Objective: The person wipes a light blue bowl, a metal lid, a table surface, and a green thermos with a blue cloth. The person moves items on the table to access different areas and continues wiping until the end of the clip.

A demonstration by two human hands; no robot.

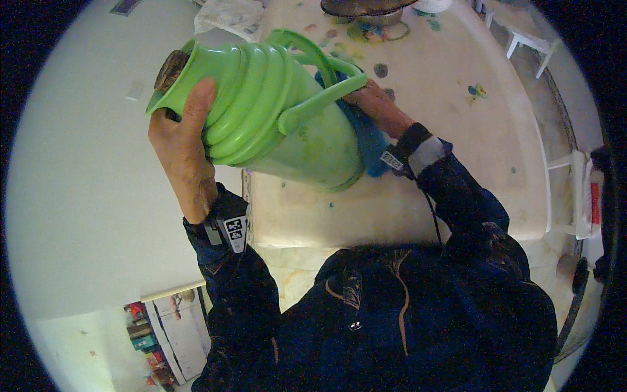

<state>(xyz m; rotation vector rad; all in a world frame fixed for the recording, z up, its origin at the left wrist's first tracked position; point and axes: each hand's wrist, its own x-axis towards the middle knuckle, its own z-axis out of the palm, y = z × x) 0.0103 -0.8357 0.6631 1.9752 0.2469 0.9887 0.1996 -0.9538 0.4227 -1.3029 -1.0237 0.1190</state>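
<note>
A green plastic vacuum flask [318,139] with a ribbed shoulder is tilted over the table, its mouth towards the upper left. A brown cork stopper [172,70] sits in the mouth. My left hand [179,139] grips the flask by its neck, thumb on the near side. On the flask's right side, my right hand [377,105] holds a blue cloth [374,152] against the body, next to the looped green handle [325,100]. The handle hides some of my right fingers.
The table [441,196] has a pale cover with scattered printed motifs. At its far end stand a dark round lid or tray [367,6] and a white bowl [433,5]. White stools [531,44] line the right side; a plain wall [98,186] rises at the left.
</note>
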